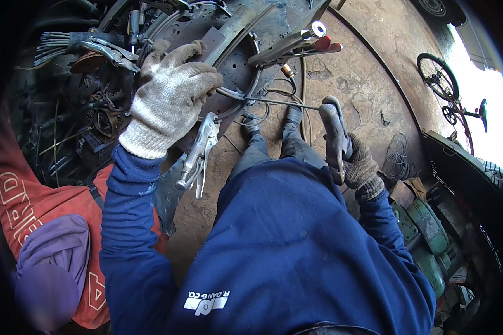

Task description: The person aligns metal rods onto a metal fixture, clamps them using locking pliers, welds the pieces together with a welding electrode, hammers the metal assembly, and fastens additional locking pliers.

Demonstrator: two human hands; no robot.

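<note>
We see two gloved hands over a round steel plate. Our left hand, in a pale knit glove, lies palm down with the fingers curled over a curved metal rim and the thin rods beneath; whether it grips one of them we cannot tell. Our right hand, in a darker glove, is closed around the grip of one electrode holder, from which a single thin rod runs left toward the rim, its tip just beside the left hand's fingers.

We count three locking pliers: one hanging clamped just under the left wrist, one lying above the left hand among scrap, and a larger clamp with red handle tips above the rod. Two boots stand on the plate between the hands. One coil of wire lies to the right, one bicycle stands at upper right, and one person in a red top crouches at lower left
</note>
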